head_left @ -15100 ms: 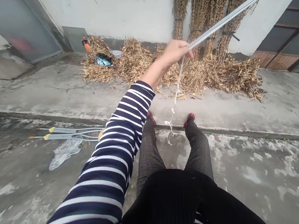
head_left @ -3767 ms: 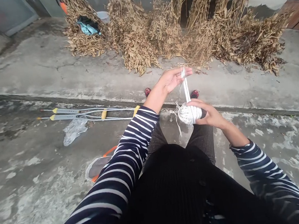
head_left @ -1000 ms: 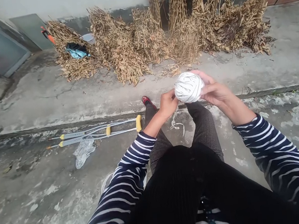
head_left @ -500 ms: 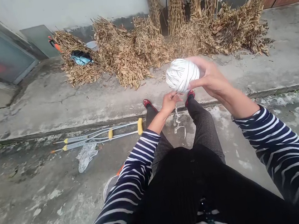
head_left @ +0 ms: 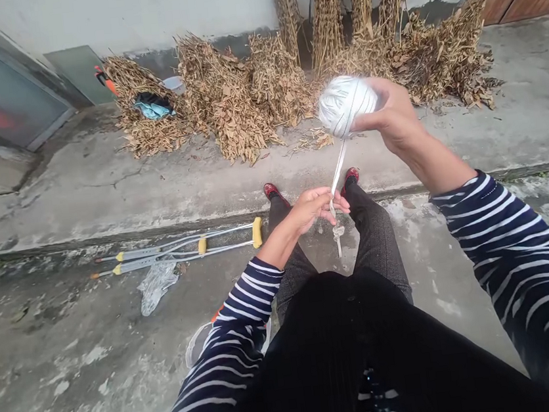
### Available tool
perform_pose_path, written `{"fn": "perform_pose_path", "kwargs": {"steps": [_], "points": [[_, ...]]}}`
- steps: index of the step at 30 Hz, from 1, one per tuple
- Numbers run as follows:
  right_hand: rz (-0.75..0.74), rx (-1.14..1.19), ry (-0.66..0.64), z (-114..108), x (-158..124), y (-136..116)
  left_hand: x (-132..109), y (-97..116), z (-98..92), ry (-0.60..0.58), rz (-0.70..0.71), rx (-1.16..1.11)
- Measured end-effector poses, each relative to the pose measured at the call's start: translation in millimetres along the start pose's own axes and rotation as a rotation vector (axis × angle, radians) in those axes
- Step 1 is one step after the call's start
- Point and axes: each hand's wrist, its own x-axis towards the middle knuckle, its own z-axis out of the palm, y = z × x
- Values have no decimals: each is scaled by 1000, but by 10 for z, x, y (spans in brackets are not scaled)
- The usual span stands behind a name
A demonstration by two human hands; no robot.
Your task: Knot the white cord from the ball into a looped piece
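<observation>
White twine ball [head_left: 346,106], raised in right hand [head_left: 391,113], left hand [head_left: 311,207] pinching strand [head_left: 338,175]

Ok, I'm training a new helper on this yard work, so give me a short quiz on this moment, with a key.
1. True or false: the right hand holds the ball of white twine.
2. Which hand pinches the strand running down from the ball?
3. What lies on the lower concrete to the person's left? A) a pair of crutches B) a broom C) a ladder

Key: 1 true; 2 left hand; 3 A
</observation>
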Motion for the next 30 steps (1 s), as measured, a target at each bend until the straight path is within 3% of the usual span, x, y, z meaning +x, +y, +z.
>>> {"fn": "perform_pose_path", "kwargs": {"steps": [3,9,12,14,18,24,30], "points": [[-143,-134,62,-5,93,-119,33,214,-74,-28,34,52],[-381,-354,45,-48,453,-636,91,926,-201,3,172,177],[-418,-351,84,-55,578,-821,86,1171,-222,0,233,191],[-425,-327,106,-54,607,-881,102,1224,-242,12,263,179],[-487,-367,58,-62,587,-819,174,1018,-275,56,180,112],[-473,-653,71,-67,452,-341,82,439,-206,-29,46,-12],[-336,-744,73,-3,210,192,-103,387,-178,-85,38,-85]]}}
